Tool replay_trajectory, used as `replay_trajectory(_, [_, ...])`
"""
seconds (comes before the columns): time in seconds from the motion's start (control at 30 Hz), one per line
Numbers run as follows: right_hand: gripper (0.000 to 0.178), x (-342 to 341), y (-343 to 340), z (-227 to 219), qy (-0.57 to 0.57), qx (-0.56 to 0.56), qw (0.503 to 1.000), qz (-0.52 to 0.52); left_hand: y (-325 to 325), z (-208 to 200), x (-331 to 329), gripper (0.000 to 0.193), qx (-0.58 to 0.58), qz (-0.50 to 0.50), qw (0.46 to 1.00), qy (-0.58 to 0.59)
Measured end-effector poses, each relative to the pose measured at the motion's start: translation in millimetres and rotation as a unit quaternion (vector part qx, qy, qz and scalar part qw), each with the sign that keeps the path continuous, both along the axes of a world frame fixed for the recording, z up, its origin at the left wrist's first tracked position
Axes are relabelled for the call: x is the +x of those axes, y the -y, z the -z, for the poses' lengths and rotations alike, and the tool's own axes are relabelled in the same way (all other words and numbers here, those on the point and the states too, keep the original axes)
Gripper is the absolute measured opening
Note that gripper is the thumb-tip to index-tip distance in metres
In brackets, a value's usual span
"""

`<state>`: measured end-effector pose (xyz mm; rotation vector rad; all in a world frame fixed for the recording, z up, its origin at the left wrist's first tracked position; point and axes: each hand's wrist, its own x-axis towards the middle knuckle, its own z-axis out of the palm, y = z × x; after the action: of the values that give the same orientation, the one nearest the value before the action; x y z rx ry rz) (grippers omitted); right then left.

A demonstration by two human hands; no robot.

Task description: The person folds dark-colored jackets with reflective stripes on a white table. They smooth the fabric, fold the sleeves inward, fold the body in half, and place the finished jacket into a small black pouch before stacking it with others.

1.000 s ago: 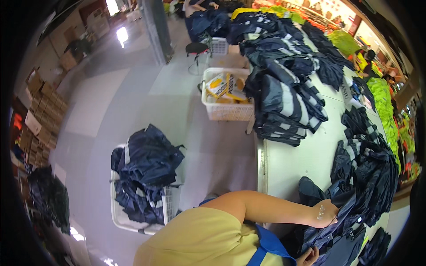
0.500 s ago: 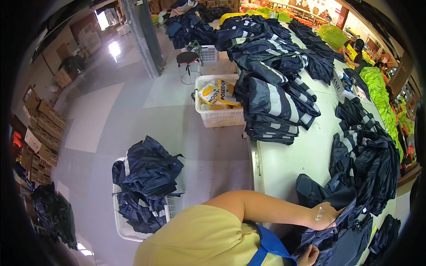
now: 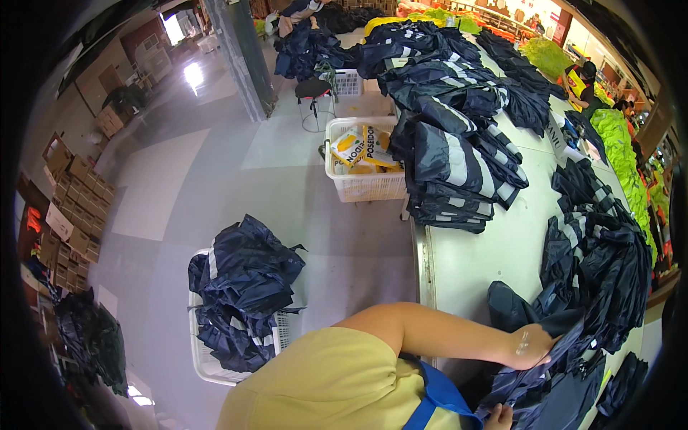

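Left hand (image 3: pixel 534 346) gripped a dark navy garment (image 3: pixel 555 383) at the near end of the white table (image 3: pixel 473 265), fingers buried in cloth. Right hand (image 3: pixel 499 416) cut off at frame bottom, touching same garment; grip unreadable.

Navy garments (image 3: pixel 459 161) with grey stripes, white table (image 3: pixel 487 258), yellow sleeve (image 3: pixel 322 380).

- A dark navy garment of thin, crinkled fabric (image 3: pixel 552 383) lies rumpled at the white table's near edge, at about five o'clock in the view.
- Its upper fold is bunched and lifted; the rest spreads flat toward the lower edge.
- It touches the heap of similar navy garments at three o'clock.
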<state>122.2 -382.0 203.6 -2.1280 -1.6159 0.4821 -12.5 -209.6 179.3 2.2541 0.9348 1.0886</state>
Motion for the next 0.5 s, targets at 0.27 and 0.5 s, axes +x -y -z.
replay_trajectory(0.27, [0.024,94,60,-3,-0.126,-0.022,0.986,0.11,-50,-112,-37,0.031,-0.027,-0.047,0.991,0.124])
replay_trajectory(0.5, [0.031,240,142,69,0.071,-0.071,0.985,0.141,-101,-202,-86,0.038,-0.037,-0.052,0.984,0.165])
